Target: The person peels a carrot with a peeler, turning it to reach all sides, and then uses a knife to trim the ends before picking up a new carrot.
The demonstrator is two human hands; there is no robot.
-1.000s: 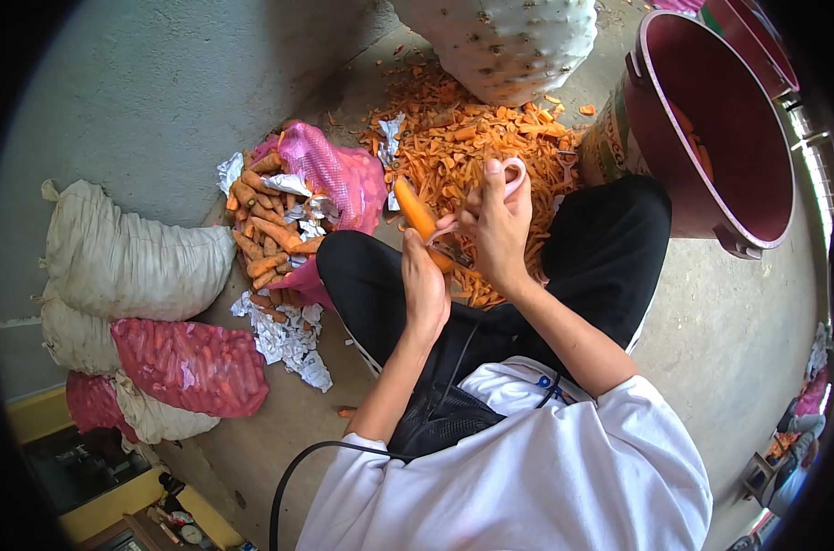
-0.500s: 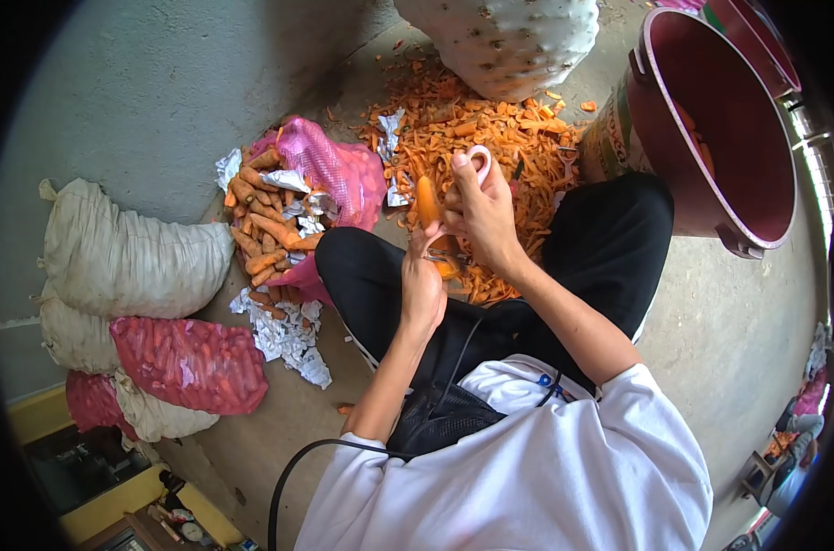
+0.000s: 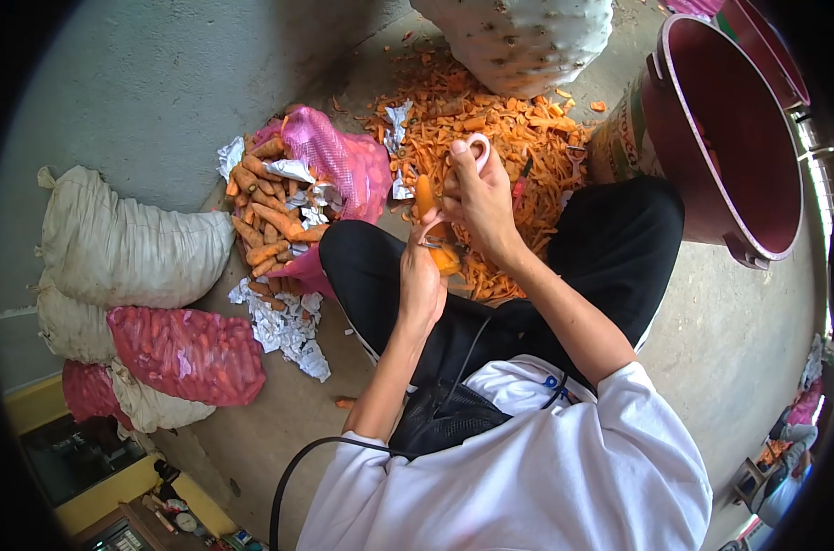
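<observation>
Left hand (image 3: 422,286) grips a carrot (image 3: 428,213) upright. Right hand (image 3: 479,207) closed around a pink peeler (image 3: 478,150), against the carrot. Peelings (image 3: 518,138) on floor beyond.

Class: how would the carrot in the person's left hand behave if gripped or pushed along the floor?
The carrot juts straight from the left hand without sagging: probably stiff. Round and tapered, it would likely roll in a curve. Its bright, smooth surface looks peeled, so perhaps slippery.
</observation>
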